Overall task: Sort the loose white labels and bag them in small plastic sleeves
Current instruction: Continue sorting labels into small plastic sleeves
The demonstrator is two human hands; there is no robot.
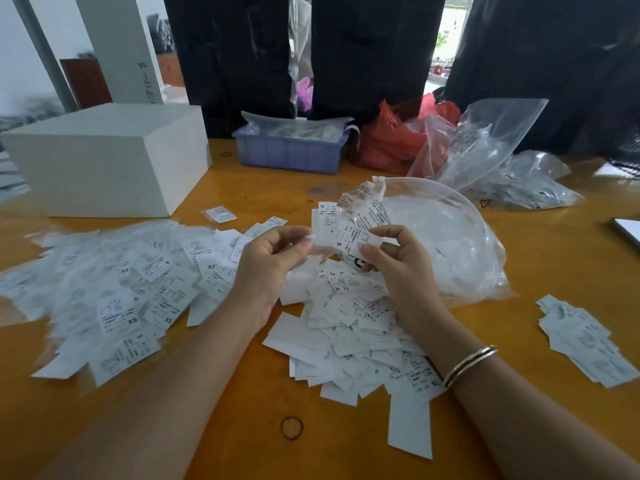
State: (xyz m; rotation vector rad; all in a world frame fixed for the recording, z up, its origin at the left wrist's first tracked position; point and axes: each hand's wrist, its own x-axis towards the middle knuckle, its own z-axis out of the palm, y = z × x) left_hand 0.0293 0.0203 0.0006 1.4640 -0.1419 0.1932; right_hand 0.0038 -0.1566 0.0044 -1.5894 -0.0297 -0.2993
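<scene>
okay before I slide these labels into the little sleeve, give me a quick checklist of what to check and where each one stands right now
1. Labels gripped: ok. The left hand and right hand both pinch a few white labels.
2. Sleeve in hand: ok. A small clear printed sleeve sits against the held labels.
3. Sleeve mouth open: cannot tell; the film is crumpled and see-through.
4. Held labels all one size: not ok. One shows S, another behind it reads XL.
5. More sleeves within reach: ok. The big clear bag beside the right hand lies open.
6. Room for finished packs: ok. Bagged packs lie spread to the left on the wooden table.
</scene>
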